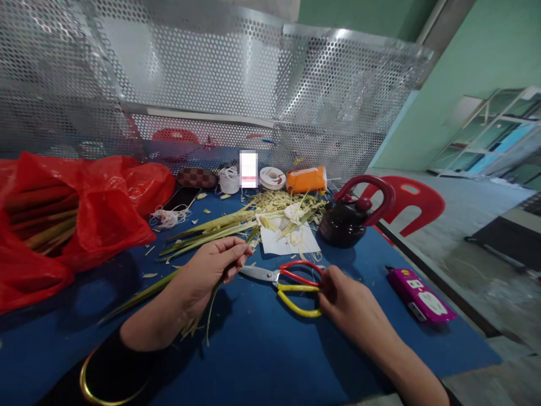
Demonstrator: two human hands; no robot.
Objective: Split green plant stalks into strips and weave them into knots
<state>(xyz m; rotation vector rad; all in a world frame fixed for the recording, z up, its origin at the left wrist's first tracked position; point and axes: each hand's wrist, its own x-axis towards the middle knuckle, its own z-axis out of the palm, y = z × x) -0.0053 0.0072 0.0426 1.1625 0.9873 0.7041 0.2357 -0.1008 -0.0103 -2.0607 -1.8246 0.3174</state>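
My left hand [213,269] is closed around a thin green leaf strip [146,293] that trails back to the left over the blue table [262,349]. My right hand [349,301] rests with curled fingers on the yellow and red handles of a pair of scissors [291,282] lying flat, blades pointing left toward my left hand. Just beyond, a bundle of long green stalks [211,230] lies on the table next to a heap of pale trimmings [287,211] on a white paper sheet [291,243].
A red plastic bag [84,208] holding more stalks fills the left side. A dark teapot with a red handle [350,220] stands at the right, a purple box [420,294] near the right edge. String rolls, tape, an orange packet [306,179] and a phone line the perforated metal screen [211,101].
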